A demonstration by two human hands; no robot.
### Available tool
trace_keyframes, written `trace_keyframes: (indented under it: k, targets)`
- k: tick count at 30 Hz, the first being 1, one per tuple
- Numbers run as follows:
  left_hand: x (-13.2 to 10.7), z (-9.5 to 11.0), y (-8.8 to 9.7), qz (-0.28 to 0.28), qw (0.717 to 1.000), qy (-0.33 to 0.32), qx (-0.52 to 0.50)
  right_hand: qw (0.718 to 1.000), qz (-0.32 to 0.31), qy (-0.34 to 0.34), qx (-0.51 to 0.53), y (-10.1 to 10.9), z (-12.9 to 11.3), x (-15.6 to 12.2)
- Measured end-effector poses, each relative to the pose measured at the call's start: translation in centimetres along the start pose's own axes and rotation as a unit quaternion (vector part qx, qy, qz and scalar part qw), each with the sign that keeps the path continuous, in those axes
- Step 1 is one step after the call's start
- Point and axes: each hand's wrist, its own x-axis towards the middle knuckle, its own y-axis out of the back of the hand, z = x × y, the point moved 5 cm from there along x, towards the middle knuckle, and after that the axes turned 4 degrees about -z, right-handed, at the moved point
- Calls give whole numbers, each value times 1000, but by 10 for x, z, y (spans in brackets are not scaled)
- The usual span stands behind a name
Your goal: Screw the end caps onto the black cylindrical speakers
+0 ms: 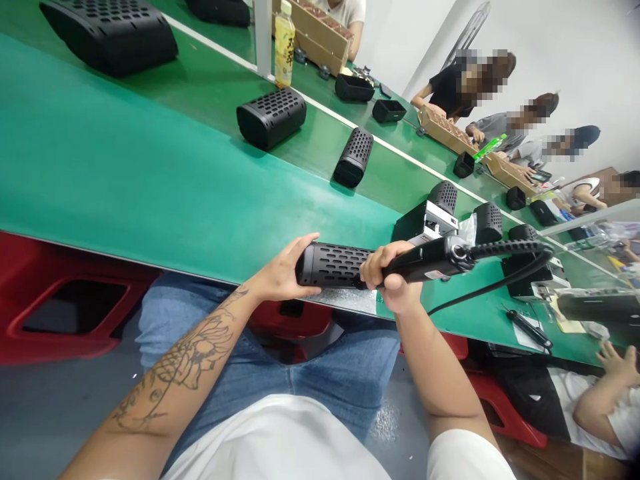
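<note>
My left hand [283,270] is wrapped round the end of a black perforated cylinder housing [333,265], held level at the near edge of the green bench [125,173]. My right hand [387,280] grips the handle of a black corded power screwdriver [425,261], whose front end meets the right end of the housing. The tool's coiled black cable [505,250] loops off to the right.
More black perforated housings [271,117] [354,157] [109,33] lie along the bench. A green drink bottle [284,43] stands by a post at the back. Other people sit at the far side and at my right. Red stools [65,300] sit under the bench.
</note>
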Motion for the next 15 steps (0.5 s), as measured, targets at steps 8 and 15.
trace_keyframes:
  k: [8, 15]
  targets:
    - [0, 5, 2, 6, 999, -21, 30, 999, 12, 18, -25, 12, -5, -10]
    - [2, 9, -10, 14, 999, -26, 35, 899, 354, 142, -215, 157, -53, -11]
